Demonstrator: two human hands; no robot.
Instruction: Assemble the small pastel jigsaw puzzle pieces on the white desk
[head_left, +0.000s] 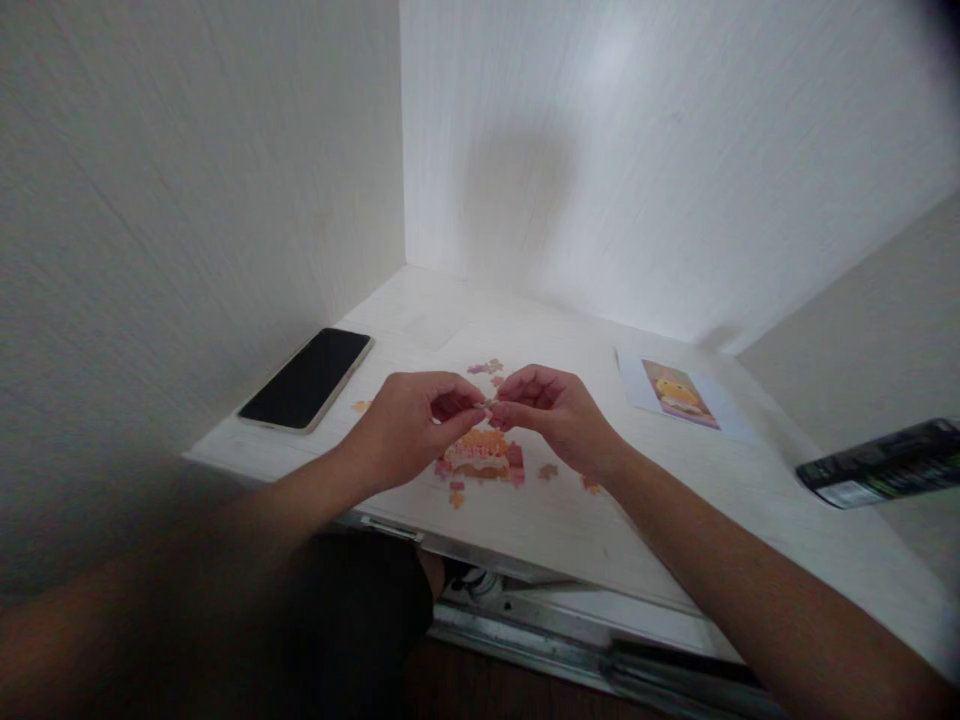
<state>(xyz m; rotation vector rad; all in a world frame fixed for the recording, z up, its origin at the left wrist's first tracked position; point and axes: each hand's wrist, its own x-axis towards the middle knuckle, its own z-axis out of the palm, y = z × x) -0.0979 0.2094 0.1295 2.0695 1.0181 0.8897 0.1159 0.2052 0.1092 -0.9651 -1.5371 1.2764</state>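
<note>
My left hand [411, 425] and my right hand [553, 412] meet fingertip to fingertip above a white desk [675, 500]. Between the fingertips is a small puzzle piece [487, 404], pinched by both hands. Directly below them lies a partly joined patch of orange and pink puzzle [480, 455]. Loose pieces lie scattered around it: a few behind the hands [486, 368], one near the front [456, 492], and one to the right [548, 470].
A black phone [307, 378] lies face up at the desk's left, by the wall. A printed reference picture [679, 392] lies at the back right. A dark tube-like object [881, 465] juts in from the right edge. Walls close the left and back.
</note>
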